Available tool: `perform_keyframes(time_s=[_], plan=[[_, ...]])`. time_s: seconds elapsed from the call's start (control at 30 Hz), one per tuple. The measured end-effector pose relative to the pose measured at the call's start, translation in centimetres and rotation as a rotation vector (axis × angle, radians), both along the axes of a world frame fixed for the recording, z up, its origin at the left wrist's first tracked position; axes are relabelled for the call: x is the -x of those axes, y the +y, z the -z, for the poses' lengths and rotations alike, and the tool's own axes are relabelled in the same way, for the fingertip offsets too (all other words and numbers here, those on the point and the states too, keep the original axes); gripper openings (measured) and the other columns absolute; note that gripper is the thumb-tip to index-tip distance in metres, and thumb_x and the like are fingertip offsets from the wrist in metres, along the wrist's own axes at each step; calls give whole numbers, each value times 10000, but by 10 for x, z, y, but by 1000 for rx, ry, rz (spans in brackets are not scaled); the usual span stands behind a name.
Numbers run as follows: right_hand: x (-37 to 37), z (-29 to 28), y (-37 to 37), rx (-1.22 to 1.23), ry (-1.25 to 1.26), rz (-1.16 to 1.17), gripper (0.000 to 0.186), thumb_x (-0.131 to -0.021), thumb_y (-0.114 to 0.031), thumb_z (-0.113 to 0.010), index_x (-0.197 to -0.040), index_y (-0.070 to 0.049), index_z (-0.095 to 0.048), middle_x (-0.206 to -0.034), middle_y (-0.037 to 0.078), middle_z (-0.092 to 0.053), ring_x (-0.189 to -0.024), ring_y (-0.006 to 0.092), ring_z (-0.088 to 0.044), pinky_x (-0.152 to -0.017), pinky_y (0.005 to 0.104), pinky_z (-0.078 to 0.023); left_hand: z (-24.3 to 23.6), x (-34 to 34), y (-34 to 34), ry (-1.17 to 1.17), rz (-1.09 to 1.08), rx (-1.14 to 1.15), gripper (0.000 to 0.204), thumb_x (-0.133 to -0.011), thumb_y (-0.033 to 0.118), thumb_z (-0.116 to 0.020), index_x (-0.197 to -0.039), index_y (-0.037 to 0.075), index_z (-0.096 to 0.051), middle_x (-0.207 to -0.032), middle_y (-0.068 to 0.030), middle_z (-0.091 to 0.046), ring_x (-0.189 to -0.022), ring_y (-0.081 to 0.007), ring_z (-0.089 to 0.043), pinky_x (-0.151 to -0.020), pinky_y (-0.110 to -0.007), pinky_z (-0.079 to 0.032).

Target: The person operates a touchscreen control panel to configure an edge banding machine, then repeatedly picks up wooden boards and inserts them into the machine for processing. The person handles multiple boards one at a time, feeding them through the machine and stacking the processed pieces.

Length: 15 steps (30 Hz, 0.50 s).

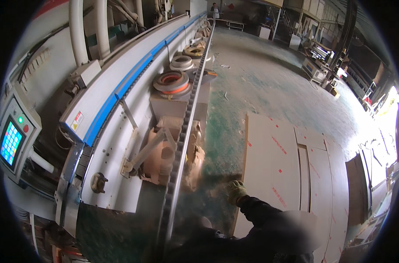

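Observation:
My right hand (237, 193), in a pale yellowish work glove with a dark sleeve behind it, is at the left edge of a stack of light panels (265, 162). Its fingers are small and blurred, so their grip cannot be made out, nor whether they touch the panel edge. The panels are pale with red printed marks, and a narrow gap runs between the wide panel and the strips (317, 171) on its right. My left hand does not show. Near the lower edge, dark clothing covers part of the view.
A long machine with a blue strip (140, 70) runs along the left, with a lit control panel (12, 138) near me. A roller rail (185, 131) stands between it and the panels. Rolls of edging tape (171, 82) lie behind the rail. A person (215, 10) stands far off.

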State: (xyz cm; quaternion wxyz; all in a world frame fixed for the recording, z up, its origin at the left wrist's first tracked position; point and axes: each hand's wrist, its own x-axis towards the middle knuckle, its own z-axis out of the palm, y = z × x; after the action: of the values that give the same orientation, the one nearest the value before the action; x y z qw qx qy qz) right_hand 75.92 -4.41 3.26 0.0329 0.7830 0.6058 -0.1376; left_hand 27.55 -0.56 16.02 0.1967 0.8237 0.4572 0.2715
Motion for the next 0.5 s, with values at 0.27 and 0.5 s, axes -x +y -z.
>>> perform_keyframes(time_s=[0.27, 0.5], plan=[[-65, 76, 7, 455, -129, 96, 430, -958, -428, -493, -1243, -196, -715, -1354, 62, -660, -1322, 281, -559, -1096, 507, -408, -4, -17, 14, 49, -145, -39, 865, -813, 257, -836, -1538, 10, -433, -1298, -244, -640, -1119, -417, -654, -951, -475, -549], [-76, 112, 35, 291, -216, 110, 323, -889, -335, -589, -1116, -221, -788, -1189, 54, -767, -1139, 290, -713, -929, 515, -538, -8, -41, 50, 69, -185, -55, 834, -843, 262, -815, -1546, 29, -433, -1282, -243, -650, -1104, -417, -656, -946, -482, -546]])
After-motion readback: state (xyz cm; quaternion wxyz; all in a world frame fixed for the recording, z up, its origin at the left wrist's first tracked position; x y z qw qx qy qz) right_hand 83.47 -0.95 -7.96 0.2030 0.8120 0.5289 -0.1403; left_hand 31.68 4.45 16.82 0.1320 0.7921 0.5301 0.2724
